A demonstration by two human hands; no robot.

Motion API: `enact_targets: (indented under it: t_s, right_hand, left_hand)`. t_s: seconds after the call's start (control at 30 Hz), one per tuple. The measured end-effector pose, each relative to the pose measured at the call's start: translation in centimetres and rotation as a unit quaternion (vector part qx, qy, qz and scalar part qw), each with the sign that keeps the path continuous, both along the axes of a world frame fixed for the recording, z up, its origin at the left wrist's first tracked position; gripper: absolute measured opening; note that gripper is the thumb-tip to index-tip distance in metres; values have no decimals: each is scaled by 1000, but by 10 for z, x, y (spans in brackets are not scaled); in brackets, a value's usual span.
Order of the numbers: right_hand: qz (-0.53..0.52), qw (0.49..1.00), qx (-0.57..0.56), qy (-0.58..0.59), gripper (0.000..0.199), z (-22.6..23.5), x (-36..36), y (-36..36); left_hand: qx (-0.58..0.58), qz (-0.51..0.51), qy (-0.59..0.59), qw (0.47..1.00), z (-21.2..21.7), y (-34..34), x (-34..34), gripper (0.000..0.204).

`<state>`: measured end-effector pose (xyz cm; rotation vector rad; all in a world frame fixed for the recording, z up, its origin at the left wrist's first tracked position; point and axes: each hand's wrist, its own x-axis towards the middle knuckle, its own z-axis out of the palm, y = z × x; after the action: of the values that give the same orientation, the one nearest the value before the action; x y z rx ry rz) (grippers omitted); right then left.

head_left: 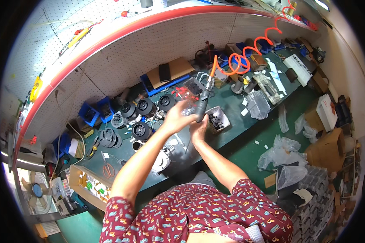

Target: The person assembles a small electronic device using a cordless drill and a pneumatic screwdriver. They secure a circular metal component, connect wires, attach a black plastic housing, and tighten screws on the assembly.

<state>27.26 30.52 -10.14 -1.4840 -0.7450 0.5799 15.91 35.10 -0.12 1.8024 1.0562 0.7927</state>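
Observation:
A black air screwdriver (202, 106) stands tilted over the bench, its thin bit pointing down and an orange coiled hose (236, 67) attached at the top. My right hand (198, 131) is closed around its lower body. From the left, my left hand (178, 118) also grips the tool, its fingertips meeting the body just above the right hand. Below the bit lies a pale round metal part (161, 161). A white tray (227, 122) holding small black pieces sits right of the tool. Small red pieces (181, 92) and clear plastic lie beyond the left hand.
Several black round motor-like parts (141, 131) stand left of my hands, with blue bins (88, 114) behind them. Orange-handled scissors (108, 170) and a cardboard box (79, 184) are at the near left. A phone (164, 73) lies at the back. Plastic bags (282, 152) are on the floor, right.

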Motion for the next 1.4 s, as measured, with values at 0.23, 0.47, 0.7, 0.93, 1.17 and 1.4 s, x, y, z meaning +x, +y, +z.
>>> enact_targets:
  t_s: [0.23, 0.47, 0.7, 0.93, 1.17, 1.4]
  right_hand:
    - [98, 993, 73, -3, 60, -35, -15, -23]
    - [311, 950, -38, -8, 103, -22, 27, -36]
    - [416, 886, -136, -152, 91, -25, -15, -65]
    - [488, 849, -17, -202, 52, -66, -62, -63]
    - [485, 854, -36, -186, 47, -58, -59, -66]
    - [477, 860, -31, -181, 43, -63, -54, -66]
  left_hand:
    - [-178, 113, -29, 977, -72, 31, 62, 38]
    - [4, 63, -169, 984, 24, 31, 13, 30]
    - [223, 249, -130, 933, 138, -47, -90, 16]
    - [154, 289, -348, 878, 49, -110, -145, 15]
    - [149, 316, -328, 878, -2, -128, -144, 20]
    - [163, 291, -363, 870, -4, -125, -136, 22]
